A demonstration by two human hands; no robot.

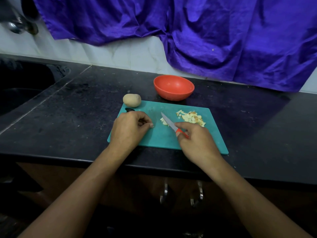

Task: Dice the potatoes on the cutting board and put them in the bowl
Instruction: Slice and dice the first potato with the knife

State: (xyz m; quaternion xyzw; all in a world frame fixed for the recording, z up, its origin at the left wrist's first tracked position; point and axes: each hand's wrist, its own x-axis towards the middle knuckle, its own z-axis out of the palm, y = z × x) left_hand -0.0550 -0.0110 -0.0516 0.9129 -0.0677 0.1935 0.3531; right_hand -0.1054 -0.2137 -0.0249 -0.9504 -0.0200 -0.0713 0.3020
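Observation:
A teal cutting board (159, 134) lies on the black counter. A pile of diced potato (192, 117) sits at its far right, and a few more pieces (163, 121) lie beside the blade. My right hand (197, 143) grips a knife (169, 122) by its red handle, blade tip pointing away to the left. My left hand (130, 129) rests on the board's left part with fingers curled; I cannot see anything in it. A whole potato (132, 100) sits at the board's far left corner. Behind the board stands a red bowl (174, 87), which looks empty.
A dark sink (22, 86) is sunk into the counter at the left, with a tap (16, 25) above it. A purple cloth (188, 31) hangs over the back wall. The counter's front edge (68, 160) runs just below the board.

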